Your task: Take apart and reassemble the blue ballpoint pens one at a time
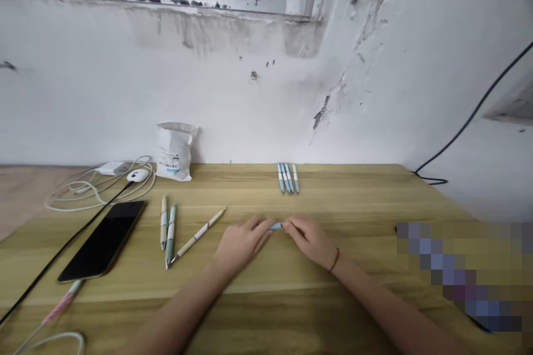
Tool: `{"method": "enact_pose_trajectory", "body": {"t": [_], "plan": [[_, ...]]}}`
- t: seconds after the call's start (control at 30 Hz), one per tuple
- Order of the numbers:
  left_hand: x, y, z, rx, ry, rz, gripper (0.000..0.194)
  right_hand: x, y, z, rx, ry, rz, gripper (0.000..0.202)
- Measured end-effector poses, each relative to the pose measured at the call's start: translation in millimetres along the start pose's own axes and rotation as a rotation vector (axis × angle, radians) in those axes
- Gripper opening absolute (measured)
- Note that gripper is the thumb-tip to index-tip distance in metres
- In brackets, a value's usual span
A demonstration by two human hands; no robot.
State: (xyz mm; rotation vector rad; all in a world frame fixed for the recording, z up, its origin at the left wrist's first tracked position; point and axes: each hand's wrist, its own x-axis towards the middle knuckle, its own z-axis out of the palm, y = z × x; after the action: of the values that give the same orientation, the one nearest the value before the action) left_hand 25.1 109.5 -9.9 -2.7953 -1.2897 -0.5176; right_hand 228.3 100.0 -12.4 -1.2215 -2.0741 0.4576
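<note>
Pen (276, 226), blue part visible, nearer than the packet (174, 152) and to its right. Left hand (239, 241) closed over one end; right hand (310, 238) pinches the other, probably for steady control. Blue pens (288, 178), right of packet, lie near-parallel, presumably to stay grouped. Most of held barrel hidden by fingers; finger detail blurred. Far right of packet: pixelated patch (478, 283), contents unreadable.

- Packet (172, 152): on counter (250, 188), by wall (233, 116)
- Charger (111, 168): left of packet
- Phone (102, 241): before packet, leftward
- Loose pens (170, 236): before packet
- Pen row (287, 178): well right of packet
</note>
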Motion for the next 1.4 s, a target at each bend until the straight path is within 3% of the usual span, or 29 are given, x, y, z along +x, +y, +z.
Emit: {"method": "enact_pose_trajectory", "body": {"t": [0.3, 0.4, 0.53, 0.67, 0.8, 0.9, 1.13, 1.4], "plan": [[1.3, 0.7, -0.4, -0.02, 0.107, 0.075, 0.026, -1.2, -2.8, 2.7, 0.022, 0.021, 0.035, 0.019], [1.4, 1.5, 0.1, -0.027, 0.088, 0.102, 0.027, -1.5, -0.2, 5.0, 0.005, 0.01, 0.025, 0.026], [0.4, 1.8, -2.3, -0.062, 0.028, 0.11, 0.033, -2.0, -0.4, 6.4, 0.02, 0.042, 0.012, 0.012], [-0.3, 2.2, -5.2, -0.066, -0.043, 0.097, 0.04, -1.1, -2.8, 5.5, 0.018, 0.043, 0.033, 0.016], [-0.4, 2.8, -3.6, -0.1, -0.03, 0.078, 0.028, -1.1, -2.4, 5.1, 0.003, 0.019, 0.003, 0.021], [-0.7, 2.4, -1.7, -0.105, -0.019, 0.056, 0.029, -2.2, -2.2, 5.3, 0.022, 0.033, -0.005, 0.01], [-0.4, 3.4, -3.6, -0.127, 0.015, 0.078, 0.03, -1.3, -1.3, 5.2, 0.035, 0.004, -0.01, 0.019], [-0.1, 2.9, -6.0, -0.142, 0.006, 0.069, 0.031, -3.1, -1.4, 5.6, 0.034, 0.085, -0.011, 0.009]]}}
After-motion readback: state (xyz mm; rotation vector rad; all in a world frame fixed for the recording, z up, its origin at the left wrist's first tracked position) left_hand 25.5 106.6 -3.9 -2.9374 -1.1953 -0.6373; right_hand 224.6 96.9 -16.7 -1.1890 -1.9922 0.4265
